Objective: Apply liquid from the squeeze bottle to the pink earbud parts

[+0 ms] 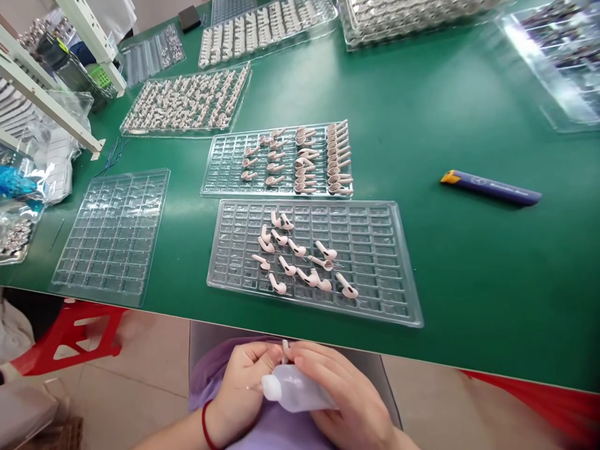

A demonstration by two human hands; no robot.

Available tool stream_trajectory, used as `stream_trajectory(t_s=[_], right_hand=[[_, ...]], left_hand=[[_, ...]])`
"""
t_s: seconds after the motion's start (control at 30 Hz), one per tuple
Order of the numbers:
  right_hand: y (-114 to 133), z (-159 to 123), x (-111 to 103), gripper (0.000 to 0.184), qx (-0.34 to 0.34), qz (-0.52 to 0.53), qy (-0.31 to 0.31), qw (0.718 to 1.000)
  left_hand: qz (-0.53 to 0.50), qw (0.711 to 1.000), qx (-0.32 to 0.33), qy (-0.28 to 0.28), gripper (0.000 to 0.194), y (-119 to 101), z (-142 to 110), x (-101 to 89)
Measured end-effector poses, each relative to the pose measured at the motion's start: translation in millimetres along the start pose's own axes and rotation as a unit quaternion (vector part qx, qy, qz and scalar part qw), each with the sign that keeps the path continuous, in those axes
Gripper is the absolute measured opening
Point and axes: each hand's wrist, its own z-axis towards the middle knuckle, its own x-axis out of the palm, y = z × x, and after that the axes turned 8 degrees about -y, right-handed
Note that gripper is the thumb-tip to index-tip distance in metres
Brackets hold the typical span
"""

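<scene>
Both my hands are low over my lap, below the table's front edge. My right hand (349, 397) is wrapped round a small translucent squeeze bottle (293, 390) whose thin nozzle points left. My left hand (244, 381) is pinched on a small pale pink earbud shell (284, 350), held between the fingertips right at the nozzle. On the green table (469, 262) just ahead lies a clear plastic tray (375, 250) with several loose pink earbud shells (300, 256). Behind it a second clear tray (225, 165) carries several shells in rows.
An empty clear tray (112, 234) lies at the left. More filled trays (187, 100) sit further back. A blue utility knife (490, 187) with a yellow tip lies at the right. A red stool (70, 337) stands under the table's left. Bags of parts (19, 200) are at far left.
</scene>
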Motion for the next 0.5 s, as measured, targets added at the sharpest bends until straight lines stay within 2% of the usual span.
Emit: stream_trajectory(t_s=[0.5], right_hand=[[-0.9, 2.7, 0.9, 0.055, 0.016, -0.010, 0.007, 1.000]], left_hand=[[-0.033, 0.999, 0.000, -0.006, 0.042, -2.8, 0.5, 2.1]])
